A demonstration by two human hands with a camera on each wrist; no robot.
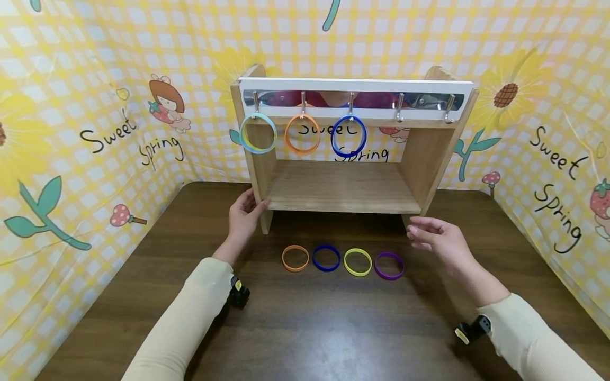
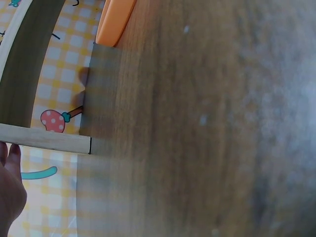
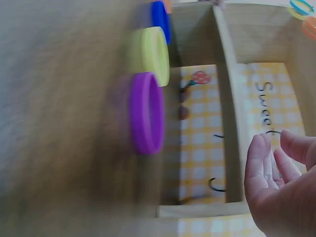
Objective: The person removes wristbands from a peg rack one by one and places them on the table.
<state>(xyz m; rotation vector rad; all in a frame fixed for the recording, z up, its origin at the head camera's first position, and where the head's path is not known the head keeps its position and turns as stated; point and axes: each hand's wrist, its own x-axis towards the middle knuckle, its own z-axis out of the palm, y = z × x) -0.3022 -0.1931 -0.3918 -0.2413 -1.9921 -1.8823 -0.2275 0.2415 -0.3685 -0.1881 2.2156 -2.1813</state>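
My left hand (image 1: 244, 218) grips the lower front edge of the left side panel of a wooden shelf (image 1: 345, 185), thumb in front. In the left wrist view its fingertips (image 2: 15, 150) press on that panel. My right hand (image 1: 440, 241) holds nothing, its fingers loosely bent beside the shelf's right leg. On the table in front of the shelf lie an orange wristband (image 1: 295, 270), a blue wristband (image 1: 326, 269), a yellow wristband (image 1: 357, 273) and a purple wristband (image 1: 389, 277), in a row between the hands.
Metal hooks line the shelf's white top rail (image 1: 357, 84). Light-blue and yellow bands (image 1: 243, 140) hang on the leftmost hook, then an orange band (image 1: 287, 143) and a blue band (image 1: 364, 140). The two right hooks (image 1: 400, 108) are bare. Checked cloth (image 1: 157, 32) surrounds the brown table (image 1: 305, 328).
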